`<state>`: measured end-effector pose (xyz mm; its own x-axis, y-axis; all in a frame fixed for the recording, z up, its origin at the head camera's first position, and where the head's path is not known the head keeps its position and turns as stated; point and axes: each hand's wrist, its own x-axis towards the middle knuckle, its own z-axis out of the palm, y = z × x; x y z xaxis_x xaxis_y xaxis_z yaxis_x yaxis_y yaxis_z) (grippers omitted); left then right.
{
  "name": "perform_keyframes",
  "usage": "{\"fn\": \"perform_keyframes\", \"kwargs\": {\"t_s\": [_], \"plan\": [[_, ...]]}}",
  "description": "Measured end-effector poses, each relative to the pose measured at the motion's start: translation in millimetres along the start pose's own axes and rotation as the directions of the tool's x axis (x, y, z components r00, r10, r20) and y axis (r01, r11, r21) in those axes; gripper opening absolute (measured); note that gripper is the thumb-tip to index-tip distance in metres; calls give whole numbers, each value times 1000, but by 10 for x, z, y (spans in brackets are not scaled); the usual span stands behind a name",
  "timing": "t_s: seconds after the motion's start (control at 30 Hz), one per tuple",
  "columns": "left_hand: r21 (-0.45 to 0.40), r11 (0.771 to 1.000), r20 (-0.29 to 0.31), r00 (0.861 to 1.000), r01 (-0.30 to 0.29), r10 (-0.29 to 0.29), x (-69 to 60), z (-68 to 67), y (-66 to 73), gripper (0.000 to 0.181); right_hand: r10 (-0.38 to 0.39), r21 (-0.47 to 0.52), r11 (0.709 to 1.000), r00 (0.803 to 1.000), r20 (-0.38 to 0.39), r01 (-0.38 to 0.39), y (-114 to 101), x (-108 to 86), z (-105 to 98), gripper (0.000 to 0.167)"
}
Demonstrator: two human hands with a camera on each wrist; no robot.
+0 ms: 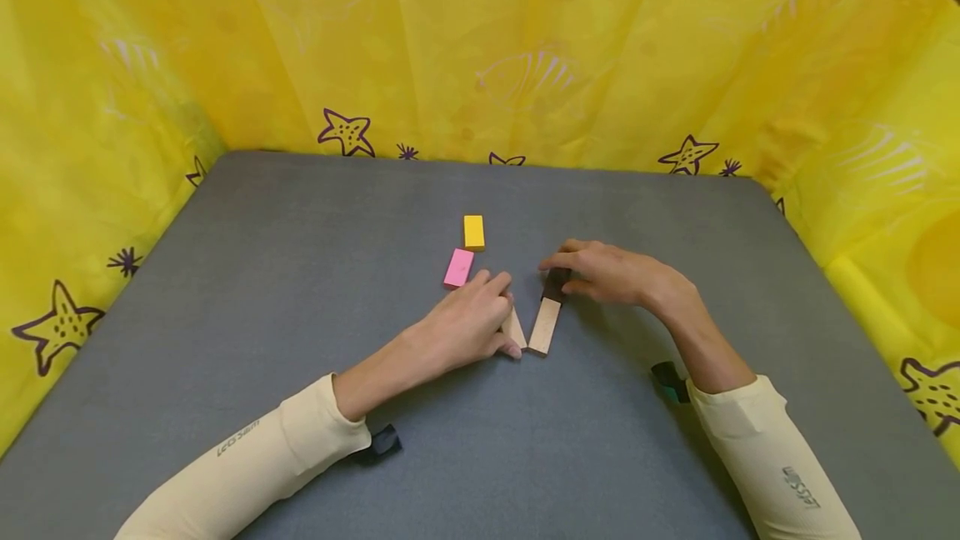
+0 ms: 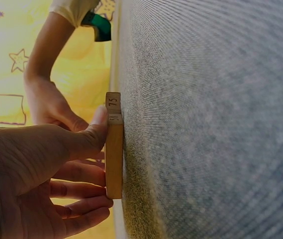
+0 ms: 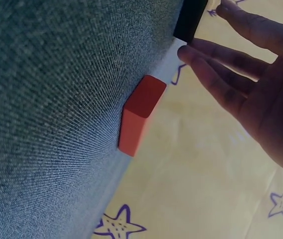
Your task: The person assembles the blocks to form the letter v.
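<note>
My left hand point(image 1: 468, 319) grips a plain wooden block point(image 1: 515, 330), thumb at its near end and fingers along its far part. In the left wrist view this block point(image 2: 114, 162) lies on the grey surface. Its near end almost meets that of a second wooden block point(image 1: 545, 327), the two forming a V. A dark brown or black block point(image 1: 555, 284) continues the V's right side, end against the second wooden block. My right hand point(image 1: 611, 273) holds the dark block between thumb and fingers; the right wrist view shows part of this block point(image 3: 190, 20).
A pink block point(image 1: 458, 268) lies just beyond my left hand, with a yellow block point(image 1: 474, 233) farther back. Yellow patterned cloth point(image 1: 480, 48) rises behind and beside the grey table point(image 1: 315, 273). Dark straps point(image 1: 670, 382) hang under both wrists.
</note>
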<state>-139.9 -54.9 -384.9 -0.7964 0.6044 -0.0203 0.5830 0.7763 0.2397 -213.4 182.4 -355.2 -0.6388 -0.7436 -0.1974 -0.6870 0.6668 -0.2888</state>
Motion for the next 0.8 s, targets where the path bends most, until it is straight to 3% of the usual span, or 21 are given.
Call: {"fn": "perform_keyframes", "kwargs": {"t_s": [0.23,0.6,0.8], "plan": [[-2,1000,-14,1000,-10,10,-5,5,0,54,-1,-10,1000,1000,-6,1,12,-32,-33,43],[-17,1000,-31,999,-20,19,-15,11,-6,50,-67,-32,997,996,-62,65,61,-108,-83,43],[-3,1000,-35,999,-25,24,-17,14,-1,51,-35,-12,999,997,-61,35,95,-163,-117,51]]}}
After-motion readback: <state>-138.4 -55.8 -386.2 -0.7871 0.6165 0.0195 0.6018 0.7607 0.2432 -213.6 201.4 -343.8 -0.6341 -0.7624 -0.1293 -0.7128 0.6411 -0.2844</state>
